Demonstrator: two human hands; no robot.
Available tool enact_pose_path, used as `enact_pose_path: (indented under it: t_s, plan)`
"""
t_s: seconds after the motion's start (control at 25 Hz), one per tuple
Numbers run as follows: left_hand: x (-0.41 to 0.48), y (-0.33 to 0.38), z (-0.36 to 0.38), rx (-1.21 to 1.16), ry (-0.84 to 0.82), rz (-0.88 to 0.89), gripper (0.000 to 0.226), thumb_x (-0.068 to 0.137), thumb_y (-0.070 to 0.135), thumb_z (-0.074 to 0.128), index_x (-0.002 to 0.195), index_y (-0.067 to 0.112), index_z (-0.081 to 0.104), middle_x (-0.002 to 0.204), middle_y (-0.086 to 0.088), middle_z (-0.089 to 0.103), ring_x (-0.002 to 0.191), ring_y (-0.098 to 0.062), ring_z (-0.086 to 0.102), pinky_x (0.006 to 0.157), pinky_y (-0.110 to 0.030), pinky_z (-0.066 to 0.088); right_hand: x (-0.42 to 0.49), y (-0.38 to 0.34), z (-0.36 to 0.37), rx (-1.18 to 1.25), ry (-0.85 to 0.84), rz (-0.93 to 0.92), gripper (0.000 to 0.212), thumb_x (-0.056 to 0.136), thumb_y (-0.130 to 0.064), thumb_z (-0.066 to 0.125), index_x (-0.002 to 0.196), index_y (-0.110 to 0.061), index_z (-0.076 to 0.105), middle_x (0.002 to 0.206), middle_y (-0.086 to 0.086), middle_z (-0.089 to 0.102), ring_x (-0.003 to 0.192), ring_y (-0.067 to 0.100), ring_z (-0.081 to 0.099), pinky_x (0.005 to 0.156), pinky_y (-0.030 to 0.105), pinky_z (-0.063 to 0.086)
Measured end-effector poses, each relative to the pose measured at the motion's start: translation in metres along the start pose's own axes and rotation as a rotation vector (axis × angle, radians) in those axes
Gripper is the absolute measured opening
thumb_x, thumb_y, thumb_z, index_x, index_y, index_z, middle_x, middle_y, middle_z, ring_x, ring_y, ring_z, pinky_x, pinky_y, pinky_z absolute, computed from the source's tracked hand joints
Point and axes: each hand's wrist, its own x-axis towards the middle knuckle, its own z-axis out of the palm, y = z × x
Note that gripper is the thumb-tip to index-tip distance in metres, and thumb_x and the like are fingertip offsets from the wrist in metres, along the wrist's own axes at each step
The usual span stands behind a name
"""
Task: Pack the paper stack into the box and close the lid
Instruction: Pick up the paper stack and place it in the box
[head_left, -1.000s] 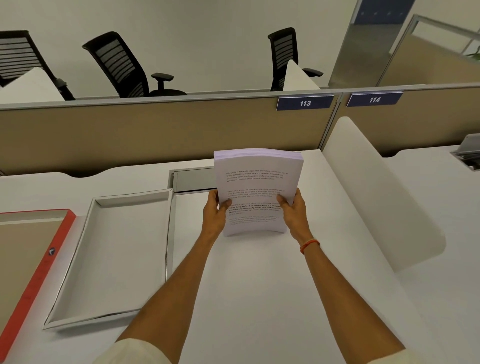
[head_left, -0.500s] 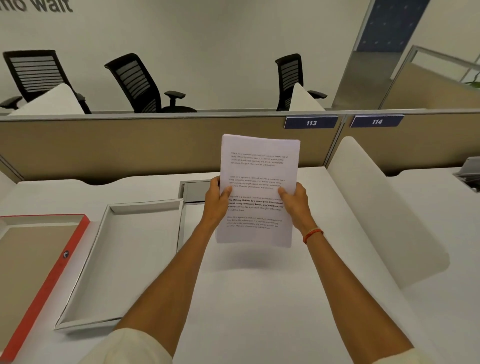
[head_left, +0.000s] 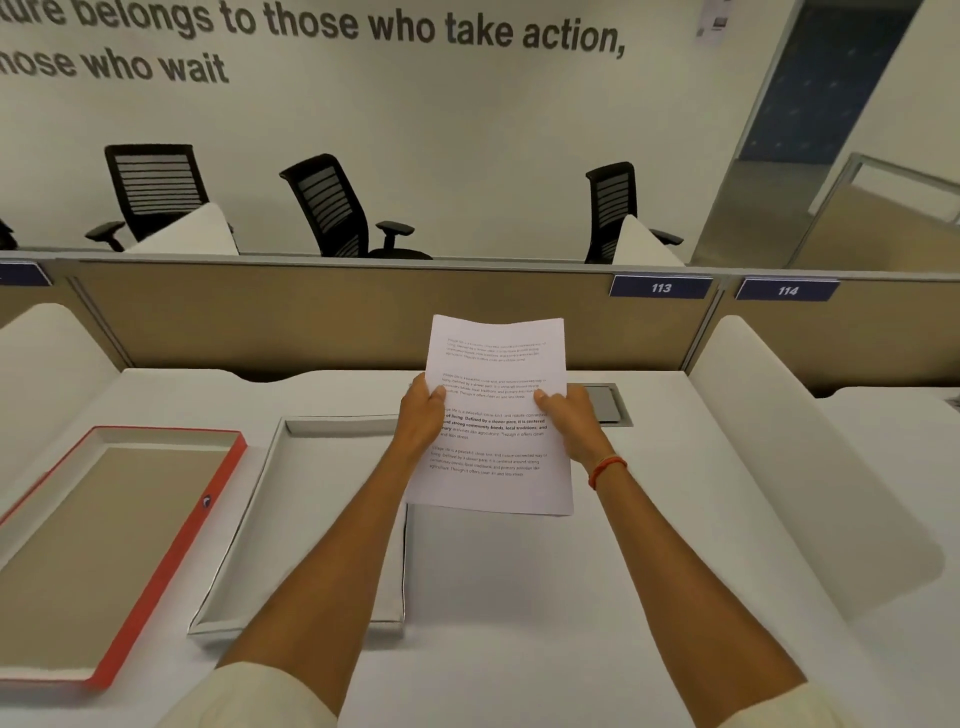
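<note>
Moved: white printed paper stack (head_left: 496, 415) now upright, lifted off desk.
Hands: left hand (head_left: 422, 415) and right hand (head_left: 569, 421) pinch its side edges, likely squaring sheets.
Box: open white cardboard tray (head_left: 249, 519) waits left; red-edged lid (head_left: 171, 561) beyond.

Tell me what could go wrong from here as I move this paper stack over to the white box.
The paper stack is held upright off the desk, pinched only at its side edges by the left hand and right hand, so sheets might fan out or slip. The white box lies to the left, partly under your left forearm; the stack's lower edge could catch its rim and bend.
</note>
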Motion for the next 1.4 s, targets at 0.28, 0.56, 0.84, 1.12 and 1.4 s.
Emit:
enact_pose_path:
  t_s: [0.28, 0.56, 0.84, 1.12, 1.4]
  plan:
    - [-0.006, -0.038, -0.079, 0.054, 0.046, -0.09, 0.035, 0.101, 0.025, 0.036, 0.129, 0.006, 0.046, 0.132, -0.014, 0.058, 0.115, -0.03, 0.059, 0.094, -0.041, 0.05, -0.02, -0.004, 0.083, -0.044, -0.096, 0.027, 0.03, 0.094, -0.021, 0.057, 0.12, -0.007, 0.063, 0.113, 0.012, 0.071, 0.095, 0.031, 0.071, 0.085, 0.048, 0.059]
    - [-0.006, -0.087, -0.143, 0.078, 0.051, -0.147, 0.035, 0.101, 0.025, 0.036, 0.128, 0.004, 0.046, 0.126, -0.015, 0.059, 0.101, -0.023, 0.06, 0.081, -0.032, 0.049, -0.038, 0.001, 0.161, -0.033, -0.115, 0.078, 0.011, 0.094, -0.021, 0.058, 0.1, -0.012, 0.056, 0.1, 0.006, 0.068, 0.089, 0.027, 0.068, 0.082, 0.043, 0.058]
    - [-0.003, -0.138, -0.173, 0.083, 0.033, -0.185, 0.037, 0.102, 0.025, 0.037, 0.133, 0.006, 0.044, 0.128, -0.01, 0.057, 0.108, -0.024, 0.059, 0.087, -0.034, 0.05, -0.049, 0.02, 0.214, -0.079, -0.104, 0.163, 0.02, 0.094, -0.024, 0.058, 0.107, -0.012, 0.049, 0.112, 0.01, 0.065, 0.094, 0.027, 0.067, 0.079, 0.039, 0.057]
    - [0.004, -0.191, -0.173, 0.082, 0.002, -0.253, 0.034, 0.101, 0.022, 0.039, 0.128, 0.004, 0.048, 0.129, -0.015, 0.061, 0.109, -0.029, 0.063, 0.083, -0.031, 0.052, -0.043, 0.051, 0.244, -0.128, -0.078, 0.285, 0.042, 0.089, -0.027, 0.064, 0.119, -0.003, 0.046, 0.121, 0.014, 0.061, 0.107, 0.033, 0.064, 0.09, 0.046, 0.056]
    - [0.008, -0.223, -0.164, 0.12, 0.022, -0.302, 0.032, 0.1, 0.02, 0.041, 0.125, 0.001, 0.049, 0.128, -0.017, 0.06, 0.112, -0.033, 0.062, 0.092, -0.04, 0.053, -0.037, 0.074, 0.262, -0.214, -0.044, 0.301, 0.041, 0.092, -0.02, 0.062, 0.126, 0.002, 0.05, 0.121, 0.017, 0.062, 0.111, 0.034, 0.062, 0.083, 0.033, 0.052]
